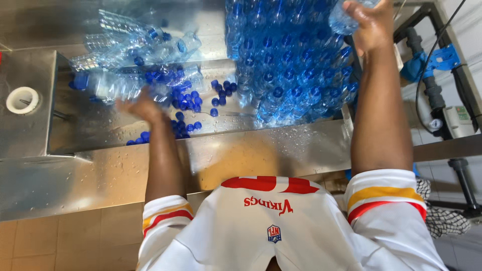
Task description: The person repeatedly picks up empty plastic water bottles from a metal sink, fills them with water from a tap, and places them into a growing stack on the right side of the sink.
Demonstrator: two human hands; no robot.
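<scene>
My right hand (pixel 369 25) is raised at the top right, with its fingers closed around a clear plastic bottle (pixel 343 20). Below it stands a dense mass of upright clear bottles with blue caps (pixel 291 65). My left hand (pixel 138 108) reaches into a steel trough (pixel 85 125) and is blurred by motion. It sits right against a heap of bottles lying on their sides (pixel 130 60). Whether it grips one is unclear. Several loose blue caps (pixel 188 103) lie on the wet trough floor beside that hand.
The trough's steel front wall (pixel 241 155) runs across in front of me, splashed with water drops. A white round fitting (pixel 22 100) sits on the steel at the left. Blue pipework and a black cable (pixel 434 60) stand at the right, with a chequered cloth (pixel 444 216) lower down.
</scene>
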